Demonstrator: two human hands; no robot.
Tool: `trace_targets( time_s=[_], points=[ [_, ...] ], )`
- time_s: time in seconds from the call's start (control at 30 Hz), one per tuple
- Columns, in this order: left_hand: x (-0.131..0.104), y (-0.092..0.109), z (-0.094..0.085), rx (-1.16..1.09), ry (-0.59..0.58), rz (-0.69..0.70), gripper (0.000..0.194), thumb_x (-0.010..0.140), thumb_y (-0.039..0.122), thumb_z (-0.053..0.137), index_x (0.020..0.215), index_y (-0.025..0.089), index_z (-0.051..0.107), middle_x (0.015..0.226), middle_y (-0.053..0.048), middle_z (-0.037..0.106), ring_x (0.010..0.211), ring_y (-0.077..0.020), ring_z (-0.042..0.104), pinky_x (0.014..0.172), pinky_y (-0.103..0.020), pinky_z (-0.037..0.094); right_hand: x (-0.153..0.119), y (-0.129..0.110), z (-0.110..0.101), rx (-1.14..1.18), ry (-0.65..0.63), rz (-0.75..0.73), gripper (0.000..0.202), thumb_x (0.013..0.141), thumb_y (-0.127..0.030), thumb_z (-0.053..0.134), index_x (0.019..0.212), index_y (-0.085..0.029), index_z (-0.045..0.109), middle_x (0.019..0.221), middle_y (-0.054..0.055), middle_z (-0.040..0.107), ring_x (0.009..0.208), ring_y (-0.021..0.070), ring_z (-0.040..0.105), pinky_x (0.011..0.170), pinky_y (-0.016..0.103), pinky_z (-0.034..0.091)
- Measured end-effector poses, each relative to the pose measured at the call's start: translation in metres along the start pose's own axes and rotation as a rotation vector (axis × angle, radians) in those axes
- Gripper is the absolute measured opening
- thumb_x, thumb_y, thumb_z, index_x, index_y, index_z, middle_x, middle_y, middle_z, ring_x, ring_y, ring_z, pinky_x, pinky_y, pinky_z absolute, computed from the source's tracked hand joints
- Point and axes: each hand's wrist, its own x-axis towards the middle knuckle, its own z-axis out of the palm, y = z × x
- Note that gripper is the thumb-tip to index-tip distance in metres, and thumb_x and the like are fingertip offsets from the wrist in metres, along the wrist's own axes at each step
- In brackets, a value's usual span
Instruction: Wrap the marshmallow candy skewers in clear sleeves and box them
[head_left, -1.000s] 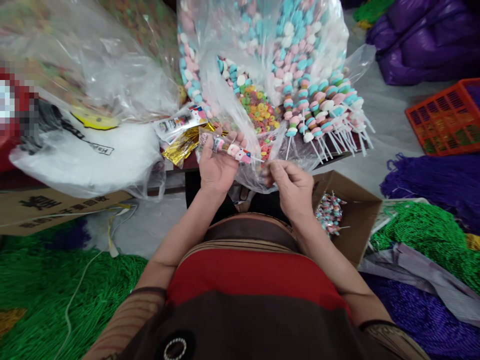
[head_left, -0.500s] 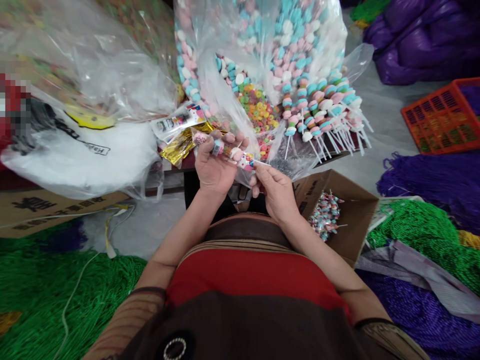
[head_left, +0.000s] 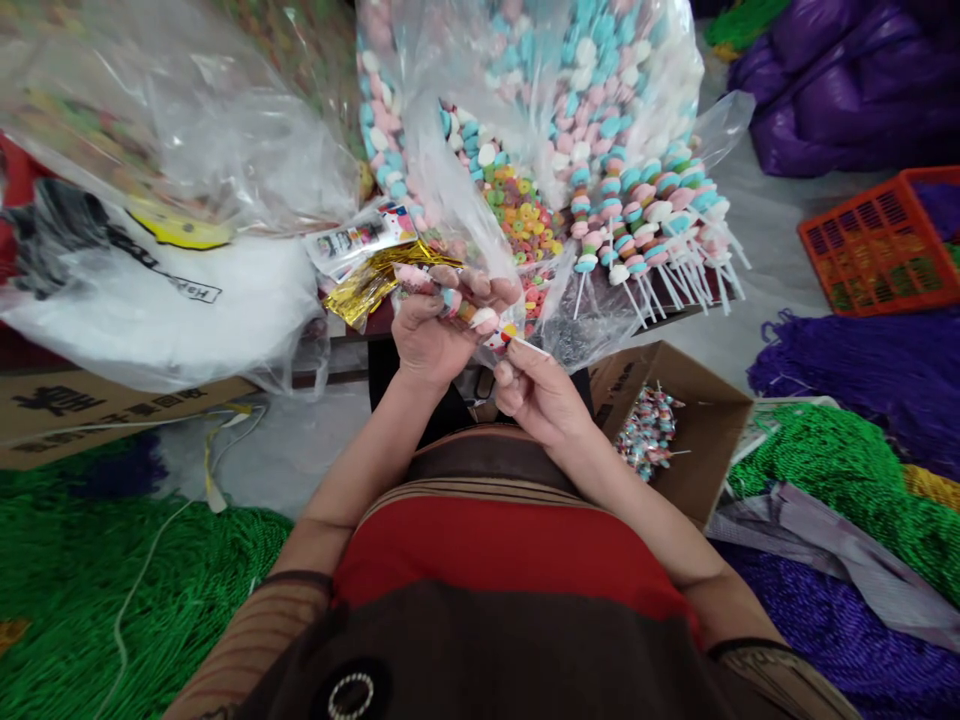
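Note:
A wrapped candy skewer (head_left: 485,320) with pink, blue and white pieces slants between my two hands. My left hand (head_left: 439,335) is curled round its upper part, thumb on one side and fingers on the other. At its lower end, my right hand (head_left: 536,385) pinches the wrapper by the white stick. Gold twist ties (head_left: 367,290) and printed wrappers (head_left: 360,240) lie just left of my left hand. Unwrapped candy skewers (head_left: 645,215) are piled on the right, beside an open bag of ring candies (head_left: 521,215).
An open cardboard box (head_left: 705,440) with wrapped skewers stands below right. A large candy bag (head_left: 525,50) is at the back, a white plastic bag (head_left: 247,320) at left. An orange crate (head_left: 870,245), purple bundles and green cords lie around.
The skewer's lower end has turned slightly in my hands. My left fingers have curled further over it, and my right fingers have shifted at the stick end.

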Motion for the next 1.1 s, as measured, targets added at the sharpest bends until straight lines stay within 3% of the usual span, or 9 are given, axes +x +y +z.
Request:
trace_targets(
  time_s=[0.23,0.33,0.4,0.53,0.63,0.83,1.1],
  points=[
    [-0.004,-0.006,0.006,0.024,-0.040,-0.071,0.034,0.100,0.046,0.052,0.126,0.028,0.066,0.128,-0.010,0.073,0.141,-0.0313,0.057,0.111,-0.054,0.050,0.007,-0.004,-0.007,-0.158,0.187,-0.239,0.036,0.074,-0.048,0.084,0.083,-0.023,0.061,0.062,-0.008,0.064,0.041,0.0056,0.050,0.040,0.019,0.042],
    [-0.005,-0.016,0.012,0.030,-0.014,-0.107,0.037,0.102,0.050,0.048,0.121,0.023,0.065,0.128,-0.011,0.073,0.138,-0.0308,0.060,0.107,-0.050,0.054,0.007,-0.003,-0.012,-0.354,0.262,-0.411,0.034,0.079,-0.048,0.080,0.095,-0.024,0.064,0.063,-0.008,0.067,0.043,0.0076,0.056,0.042,0.020,0.043],
    [-0.005,-0.022,0.014,0.029,0.030,-0.119,0.031,0.104,0.044,0.047,0.109,0.021,0.066,0.119,-0.010,0.075,0.133,-0.0289,0.064,0.104,-0.047,0.056,0.006,-0.001,-0.014,-0.437,0.267,-0.468,0.034,0.080,-0.049,0.080,0.099,-0.024,0.065,0.064,-0.008,0.069,0.046,0.0085,0.060,0.045,0.020,0.046],
    [-0.003,-0.025,0.016,0.009,0.102,-0.111,0.025,0.102,0.023,0.046,0.088,0.018,0.066,0.088,-0.005,0.075,0.119,-0.0235,0.072,0.104,-0.042,0.057,0.000,0.004,-0.015,-0.386,0.146,-0.397,0.040,0.077,-0.051,0.082,0.102,-0.024,0.067,0.067,-0.007,0.072,0.046,0.0083,0.060,0.046,0.021,0.048],
    [0.000,-0.022,0.014,-0.017,0.098,-0.110,0.029,0.101,0.020,0.043,0.082,0.018,0.066,0.074,-0.004,0.072,0.106,-0.0213,0.076,0.103,-0.042,0.058,-0.003,0.005,-0.014,-0.260,0.079,-0.264,0.042,0.077,-0.054,0.081,0.101,-0.023,0.069,0.065,-0.006,0.072,0.043,0.0081,0.058,0.044,0.020,0.047],
    [0.002,-0.023,0.012,-0.018,0.110,-0.075,0.027,0.101,0.018,0.043,0.086,0.020,0.066,0.069,-0.001,0.070,0.098,-0.0171,0.077,0.105,-0.036,0.056,0.000,0.003,-0.012,-0.139,0.127,-0.158,0.035,0.073,-0.049,0.084,0.083,-0.021,0.065,0.061,-0.006,0.067,0.041,0.0061,0.052,0.040,0.018,0.041],
    [0.002,-0.026,0.013,-0.004,0.145,0.094,0.023,0.106,0.022,0.041,0.100,0.021,0.063,0.076,0.001,0.070,0.092,-0.0136,0.076,0.104,-0.033,0.056,0.002,0.005,-0.003,0.012,0.133,-0.124,0.029,0.072,-0.038,0.086,0.078,-0.020,0.064,0.061,-0.008,0.064,0.043,0.0039,0.047,0.042,0.016,0.043]
  ],
)
